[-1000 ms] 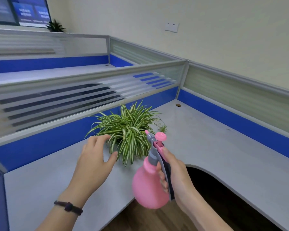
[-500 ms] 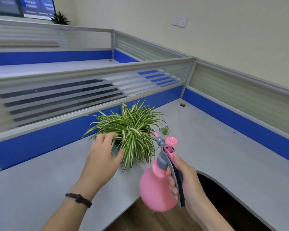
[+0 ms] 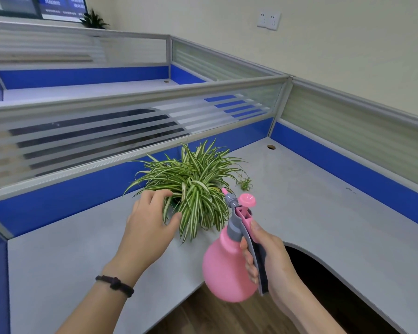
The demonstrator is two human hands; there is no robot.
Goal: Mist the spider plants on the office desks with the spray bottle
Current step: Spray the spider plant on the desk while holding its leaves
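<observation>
- A grey desk (image 3: 311,213) fills the lower frame, with blue-and-glass partitions (image 3: 130,131) across the middle and a cream wall at upper right.
- Left of centre, the left hand (image 3: 150,227) reaches into the spider plant (image 3: 193,184), its curled fingers and thumb closing on the near leaves.
- The plant sits mid-frame near the partition.
- Lower right, the right hand (image 3: 268,256) grips the handle of the pink spray bottle (image 3: 227,266), fingers wrapped round it, nozzle aimed at the leaves.
- Misting of this plant looks about to begin; next comes squeezing the lever with the nozzle steady.
</observation>
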